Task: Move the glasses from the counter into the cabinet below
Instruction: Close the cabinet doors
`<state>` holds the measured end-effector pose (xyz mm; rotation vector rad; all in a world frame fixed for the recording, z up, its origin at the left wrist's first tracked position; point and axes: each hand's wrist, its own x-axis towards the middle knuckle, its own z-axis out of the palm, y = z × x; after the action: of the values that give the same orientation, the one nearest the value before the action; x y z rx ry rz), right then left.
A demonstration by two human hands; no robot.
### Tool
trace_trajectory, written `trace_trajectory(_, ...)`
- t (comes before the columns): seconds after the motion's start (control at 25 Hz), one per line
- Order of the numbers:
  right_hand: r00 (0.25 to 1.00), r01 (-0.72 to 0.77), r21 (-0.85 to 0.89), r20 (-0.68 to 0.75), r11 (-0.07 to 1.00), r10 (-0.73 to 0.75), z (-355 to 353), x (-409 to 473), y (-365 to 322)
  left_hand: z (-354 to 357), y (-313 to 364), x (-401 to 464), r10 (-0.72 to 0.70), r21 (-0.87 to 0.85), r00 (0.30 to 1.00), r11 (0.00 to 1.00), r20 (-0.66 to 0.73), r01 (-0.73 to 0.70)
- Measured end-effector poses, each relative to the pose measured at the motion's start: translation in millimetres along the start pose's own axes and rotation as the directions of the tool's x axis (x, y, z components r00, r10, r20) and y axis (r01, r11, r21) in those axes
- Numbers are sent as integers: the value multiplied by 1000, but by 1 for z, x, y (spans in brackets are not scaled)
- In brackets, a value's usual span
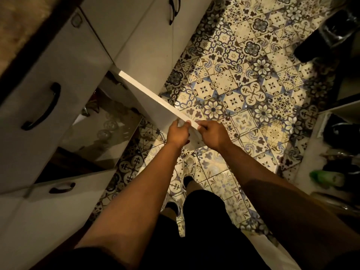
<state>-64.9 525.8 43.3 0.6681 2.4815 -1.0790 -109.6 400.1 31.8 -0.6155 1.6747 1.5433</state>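
Observation:
The white cabinet door (148,92) below the counter stands swung out over the floor. My left hand (178,133) and my right hand (211,134) both grip its top edge near the free corner, one on each side. Inside the open cabinet, two clear glasses (106,129) stand on the shelf (124,137) near its front; darker items sit deeper in the shadow. A strip of the counter (17,28) shows at the top left, with no glasses visible on it.
White drawer fronts with black handles (43,108) run along the left. Patterned tile floor (243,94) fills the middle. My feet in light shoes (188,168) stand below the door. At the right a shelf (331,172) holds a green-capped bottle and dark items.

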Motion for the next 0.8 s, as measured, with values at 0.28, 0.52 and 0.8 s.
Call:
trace_trajectory(0.28,949,51,195,295,979,-108,40,-39,-11,-60,-43,-38,-30,-55,998,998,-46,28)
trace_trajectory(0.52,849,-53,222,523,974,-73,96,-56,-42,-109,-78,-69,-21,-220,985,975,-171,-18)
trace_trajectory(0.8,779,-98,265,620,959,-92,160,-73,-84,-149,-118,-100,-63,-302,926,952,-371,-56)
